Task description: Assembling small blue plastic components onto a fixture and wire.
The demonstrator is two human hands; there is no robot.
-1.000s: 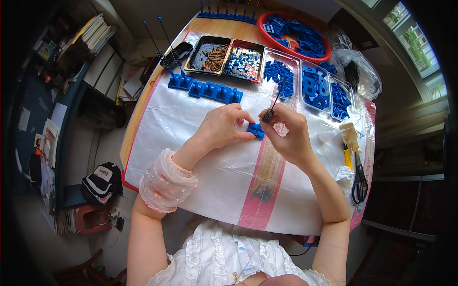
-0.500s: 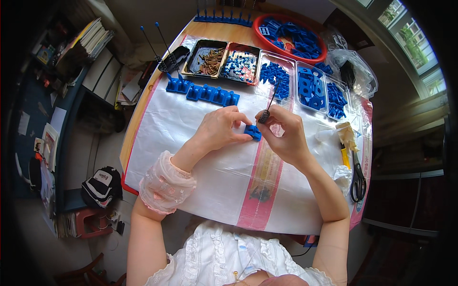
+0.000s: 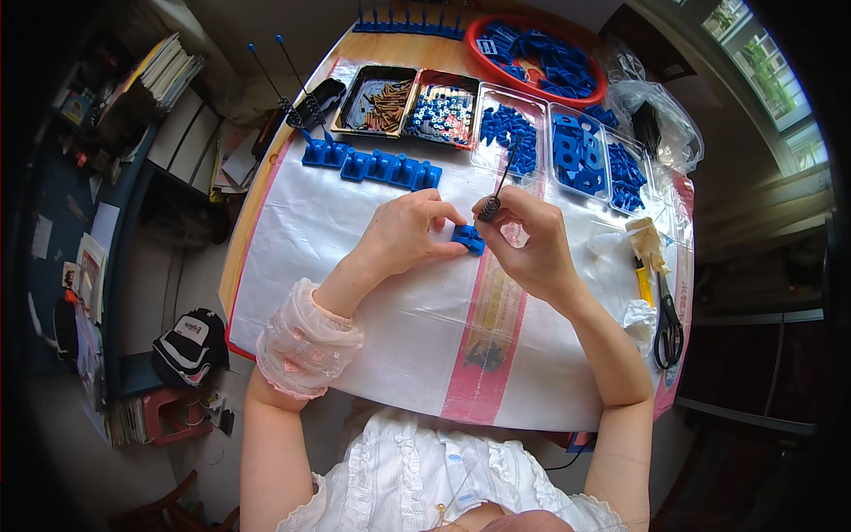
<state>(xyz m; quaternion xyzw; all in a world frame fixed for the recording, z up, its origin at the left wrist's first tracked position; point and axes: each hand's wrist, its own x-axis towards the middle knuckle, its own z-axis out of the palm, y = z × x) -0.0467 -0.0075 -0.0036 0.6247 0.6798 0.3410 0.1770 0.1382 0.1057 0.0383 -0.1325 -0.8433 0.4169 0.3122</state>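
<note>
My left hand (image 3: 406, 230) pinches a small blue plastic part (image 3: 467, 237) above the white sheet in the middle of the table. My right hand (image 3: 528, 239) meets it from the right, holding a thin metal spring with a long straight wire end (image 3: 495, 195) that sticks up toward the trays. The fingertips of both hands touch around the blue part. A row of assembled blue parts (image 3: 372, 163) stands just beyond my left hand.
Trays along the far edge hold brown pieces (image 3: 381, 102), small blue-white beads (image 3: 441, 113) and blue parts (image 3: 581, 151). A red bowl of blue parts (image 3: 536, 62) sits behind. Scissors (image 3: 667, 324) and a yellow-handled tool (image 3: 643, 266) lie at right. Clear plastic bags (image 3: 660, 124) lie at far right.
Both hands stay together at the blue part; the fingers have shifted slightly and the spring's wire tilts a little differently.
</note>
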